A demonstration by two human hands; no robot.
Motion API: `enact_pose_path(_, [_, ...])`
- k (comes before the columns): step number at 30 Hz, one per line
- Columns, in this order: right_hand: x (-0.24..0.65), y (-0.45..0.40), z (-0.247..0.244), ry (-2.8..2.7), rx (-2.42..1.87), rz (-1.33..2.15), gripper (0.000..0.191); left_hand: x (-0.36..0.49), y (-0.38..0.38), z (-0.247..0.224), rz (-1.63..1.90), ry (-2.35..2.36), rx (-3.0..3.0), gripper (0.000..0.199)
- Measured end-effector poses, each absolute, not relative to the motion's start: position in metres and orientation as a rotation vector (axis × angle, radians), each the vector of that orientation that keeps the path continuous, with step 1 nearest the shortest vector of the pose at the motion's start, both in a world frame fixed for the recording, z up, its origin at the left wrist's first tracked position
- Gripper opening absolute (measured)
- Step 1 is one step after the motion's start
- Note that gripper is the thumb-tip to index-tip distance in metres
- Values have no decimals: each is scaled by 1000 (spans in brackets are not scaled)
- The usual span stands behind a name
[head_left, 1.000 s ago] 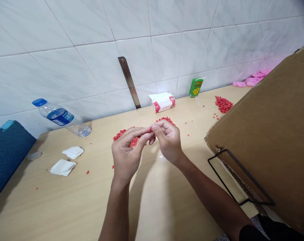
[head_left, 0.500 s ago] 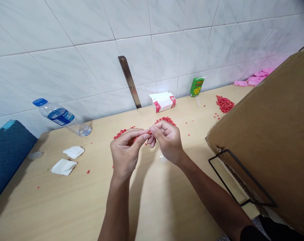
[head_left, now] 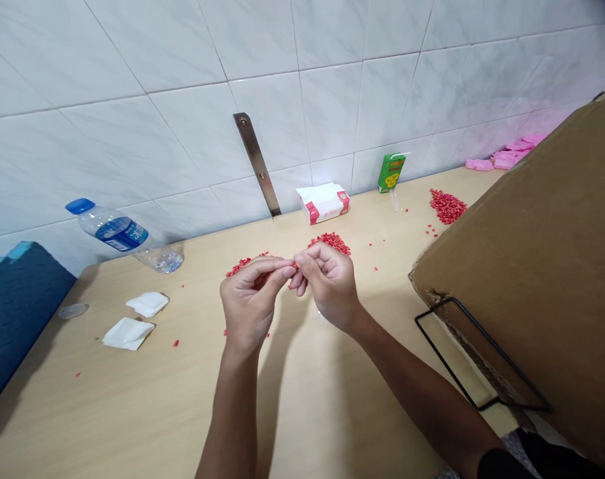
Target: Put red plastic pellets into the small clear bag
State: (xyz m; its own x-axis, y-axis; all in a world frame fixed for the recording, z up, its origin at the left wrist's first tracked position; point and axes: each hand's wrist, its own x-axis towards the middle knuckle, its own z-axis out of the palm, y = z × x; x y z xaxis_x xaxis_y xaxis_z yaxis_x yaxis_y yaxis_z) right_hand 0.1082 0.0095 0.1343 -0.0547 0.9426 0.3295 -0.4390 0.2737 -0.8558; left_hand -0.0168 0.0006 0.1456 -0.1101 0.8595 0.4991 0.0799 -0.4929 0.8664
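Hands, two: left (head_left: 246, 303), forearm nearly upright; right (head_left: 335, 286), forearm slanting in from the right. Thumbs and forefingers closed, fingertips meeting at one red piece (head_left: 295, 265), pinched above the table (head_left: 147, 412). Red heaps (head_left: 447, 206), three: two just beyond the hands, one towards the back edge's right end. Back edge: tissue pack (head_left: 327, 206), one; carton (head_left: 391, 174), one. Back left corner: bottle (head_left: 123, 234), one.

Between four and five o'clock we wear a black fabric sleeve (head_left: 499, 464), speckled grey cloth (head_left: 518, 447) beside it; both forearms (head_left: 235, 399) are bare.
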Motion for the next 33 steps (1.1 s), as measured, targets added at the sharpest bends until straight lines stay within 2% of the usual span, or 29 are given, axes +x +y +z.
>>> enact_pose_path(2, [107,11,133,-1101,-606,1235,30,-17,1,145,1660,1075,1563,4])
enact_pose_path(11, [106,48,93,-1214,-879,1261,36,-39,29,113,1402,1430,1644,22])
enact_pose_path(14, [134,75,66,-1250,-1208,1033,38,-58,42,93,1243,1787,1692,25])
enact_pose_path(17, [173,95,44,-1391,-1627,694,22,-76,50,74,942,2113,1742,24])
enact_pose_path(20, [200,102,33,-1530,-1864,639,15,-88,53,61,691,2306,1745,26])
enact_pose_path(22, [207,101,32,-1661,-1908,616,17,-89,54,59,632,2365,1845,29])
enact_pose_path(26, [206,100,32,-1864,-1922,583,22,-73,50,68,649,2059,2091,21])
enact_pose_path(29, [204,100,30,-1904,-1892,586,25,-52,42,77,391,1674,2065,15])
enact_pose_path(33, [204,100,25,-1949,-1807,587,23,-28,33,80,67,1504,2013,26])
